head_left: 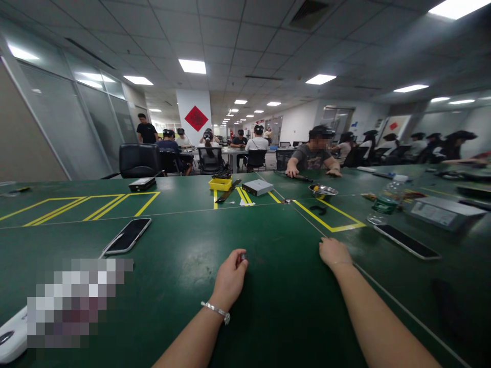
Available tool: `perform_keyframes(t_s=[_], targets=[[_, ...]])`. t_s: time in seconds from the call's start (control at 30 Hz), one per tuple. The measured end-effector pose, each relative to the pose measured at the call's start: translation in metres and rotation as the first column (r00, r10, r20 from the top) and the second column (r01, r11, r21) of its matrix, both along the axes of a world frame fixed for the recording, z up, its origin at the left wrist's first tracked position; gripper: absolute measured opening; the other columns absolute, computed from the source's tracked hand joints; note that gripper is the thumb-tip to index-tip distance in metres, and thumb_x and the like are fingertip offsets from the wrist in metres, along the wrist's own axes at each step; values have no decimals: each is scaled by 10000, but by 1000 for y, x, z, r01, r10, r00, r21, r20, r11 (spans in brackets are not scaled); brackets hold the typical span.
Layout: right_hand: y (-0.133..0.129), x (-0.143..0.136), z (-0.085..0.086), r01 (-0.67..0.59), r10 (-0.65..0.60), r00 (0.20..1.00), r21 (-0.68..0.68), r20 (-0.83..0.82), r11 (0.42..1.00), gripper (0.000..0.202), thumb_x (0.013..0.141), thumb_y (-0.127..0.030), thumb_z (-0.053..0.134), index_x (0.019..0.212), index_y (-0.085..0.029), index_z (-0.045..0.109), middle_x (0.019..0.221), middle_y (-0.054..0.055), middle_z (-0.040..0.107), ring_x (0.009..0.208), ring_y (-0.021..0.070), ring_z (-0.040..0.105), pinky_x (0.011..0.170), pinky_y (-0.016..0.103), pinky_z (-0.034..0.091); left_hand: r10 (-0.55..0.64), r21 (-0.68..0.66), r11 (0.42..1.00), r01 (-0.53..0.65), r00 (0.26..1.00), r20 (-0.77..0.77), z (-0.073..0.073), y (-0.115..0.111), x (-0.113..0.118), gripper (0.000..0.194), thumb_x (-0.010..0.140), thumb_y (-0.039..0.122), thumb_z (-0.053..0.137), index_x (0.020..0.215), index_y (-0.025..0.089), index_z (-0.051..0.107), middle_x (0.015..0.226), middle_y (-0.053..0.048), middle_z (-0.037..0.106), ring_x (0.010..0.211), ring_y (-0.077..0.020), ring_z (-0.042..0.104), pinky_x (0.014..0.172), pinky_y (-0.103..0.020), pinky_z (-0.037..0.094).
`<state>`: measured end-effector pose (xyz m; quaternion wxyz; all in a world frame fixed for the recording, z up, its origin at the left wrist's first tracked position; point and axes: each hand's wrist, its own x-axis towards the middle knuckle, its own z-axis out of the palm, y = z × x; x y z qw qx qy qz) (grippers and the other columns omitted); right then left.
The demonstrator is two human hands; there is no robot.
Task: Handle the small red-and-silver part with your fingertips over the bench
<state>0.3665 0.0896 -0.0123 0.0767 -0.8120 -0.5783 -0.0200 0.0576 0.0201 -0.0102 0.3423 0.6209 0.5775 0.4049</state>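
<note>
My left hand (232,275) is above the green table (268,301), a silvery bracelet around its wrist. Between its thumb and fingers shows a small dark, shiny piece (244,257), too small to name. My right hand (335,251) lies farther right, by the seam in the table surface. Its fingers are curled and turned away from me, so anything inside them is hidden. Beyond the hands is a yellow tape outline (347,226) on the table, with a metal bowl (323,191) at its far side.
On the left lie a phone (130,236) and a white device (13,335), partly pixelated. A yellow bin (220,184) and grey box (258,187) stand ahead. To the right are a bottle (385,202), another phone (407,242) and a metal case (441,212). Across sits a person (314,153).
</note>
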Motion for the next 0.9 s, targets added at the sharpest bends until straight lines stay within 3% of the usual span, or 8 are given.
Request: perform_keyframes(t_s=[0.2,0.33,0.4,0.5,0.6,0.67,0.77,0.9], targets=[[-3,-10,11,-26,26,1000,-2,0,1000,277,716,-130,349,783,-96,615,874,174,572,817,233,547,691,359,411,-36,-11,999,37,996,78,2,0,-1,324,743,311,372,1024,197,488,830,-15,600,754,-121,555,693,-232,403],[-2,-33,15,-111,136,953,105,-272,988,208,722,-206,409,792,-157,599,834,92,594,767,178,554,688,308,417,-26,21,999,25,999,36,-3,1,-1,268,739,306,383,960,211,501,756,5,586,745,-115,549,665,-216,396],[-4,-57,14,-151,214,804,157,-555,976,164,701,-241,461,785,-166,580,765,49,598,693,142,554,655,278,428,-37,29,999,36,999,22,-5,3,-1,231,737,289,385,920,216,506,728,16,576,709,-106,543,636,-206,389],[-14,-103,13,-187,267,374,209,-888,960,109,651,-212,537,733,-142,555,648,10,568,587,97,526,609,240,436,-42,34,999,42,999,-5,-7,3,0,191,731,263,389,867,211,513,701,28,568,658,-93,526,604,-194,375],[-30,-143,15,-216,221,-48,226,-974,950,88,610,-158,589,687,-126,560,633,0,556,567,69,510,612,211,433,-37,52,998,39,999,-39,-6,3,0,204,735,313,396,848,210,530,657,33,554,615,-95,505,579,-199,363],[-39,-160,15,-243,140,-250,202,-958,949,95,600,-127,601,691,-118,577,693,19,579,601,65,524,637,199,436,-49,63,997,51,999,-22,-6,3,0,237,743,346,385,865,212,538,670,26,564,622,-102,509,586,-209,367],[-45,-170,14,-288,13,-383,133,-924,948,146,571,-64,616,710,-101,595,752,46,600,660,72,549,666,186,438,-37,57,998,34,998,49,-7,4,0,264,736,336,404,926,199,525,728,3,590,657,-113,527,617,-224,381],[-42,-166,7,-324,-24,-419,124,-908,938,173,584,-88,639,750,-101,589,705,38,600,594,53,539,581,163,431,-10,69,998,5,997,79,-8,6,1,217,694,313,465,853,182,533,734,-8,596,665,-115,534,624,-226,385]])
